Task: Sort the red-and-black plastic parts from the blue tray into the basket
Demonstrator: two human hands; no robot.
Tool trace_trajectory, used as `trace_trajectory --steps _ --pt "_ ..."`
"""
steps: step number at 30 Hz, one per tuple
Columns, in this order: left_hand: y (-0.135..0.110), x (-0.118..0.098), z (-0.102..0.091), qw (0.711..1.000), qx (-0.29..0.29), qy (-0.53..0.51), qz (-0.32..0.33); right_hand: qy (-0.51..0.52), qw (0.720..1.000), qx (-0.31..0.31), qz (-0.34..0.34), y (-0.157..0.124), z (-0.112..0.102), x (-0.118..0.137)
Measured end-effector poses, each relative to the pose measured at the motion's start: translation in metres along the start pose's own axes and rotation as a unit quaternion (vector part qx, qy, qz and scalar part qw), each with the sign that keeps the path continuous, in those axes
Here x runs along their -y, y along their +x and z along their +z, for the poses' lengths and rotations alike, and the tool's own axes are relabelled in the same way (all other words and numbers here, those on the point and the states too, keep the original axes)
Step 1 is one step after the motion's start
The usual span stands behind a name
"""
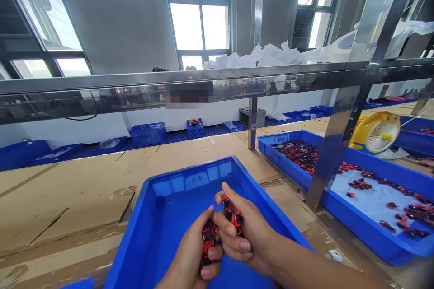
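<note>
Both my hands are held together over an empty blue plastic bin [162, 216] at the bottom centre. My left hand [196, 253] is curled round a bunch of small red and black parts [208, 237]. My right hand [242, 235] pinches another small cluster of red and black parts [232, 212] between thumb and fingers. The two hands touch at the fingertips. How the parts join is hidden by my fingers.
A large blue tray [373, 235] at the right holds several red and black parts on a white liner. A slanted steel post [334, 144] crosses it. A yellow fan [375, 133] stands behind. Cardboard [68, 198] covers the bench. A steel shelf rail [135, 88] runs overhead.
</note>
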State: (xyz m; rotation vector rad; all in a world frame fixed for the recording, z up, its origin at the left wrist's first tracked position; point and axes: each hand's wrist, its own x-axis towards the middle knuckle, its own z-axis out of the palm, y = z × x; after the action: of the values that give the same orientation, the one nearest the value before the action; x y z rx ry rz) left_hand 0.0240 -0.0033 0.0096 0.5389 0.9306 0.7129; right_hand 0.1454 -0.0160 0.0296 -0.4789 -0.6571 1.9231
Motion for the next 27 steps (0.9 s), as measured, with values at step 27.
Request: trace_trajectory --steps 27 --pt "0.004 -0.004 -0.001 0.999 0.031 0.03 0.03 0.018 0.995 0.09 0.036 0.003 -0.005 -0.015"
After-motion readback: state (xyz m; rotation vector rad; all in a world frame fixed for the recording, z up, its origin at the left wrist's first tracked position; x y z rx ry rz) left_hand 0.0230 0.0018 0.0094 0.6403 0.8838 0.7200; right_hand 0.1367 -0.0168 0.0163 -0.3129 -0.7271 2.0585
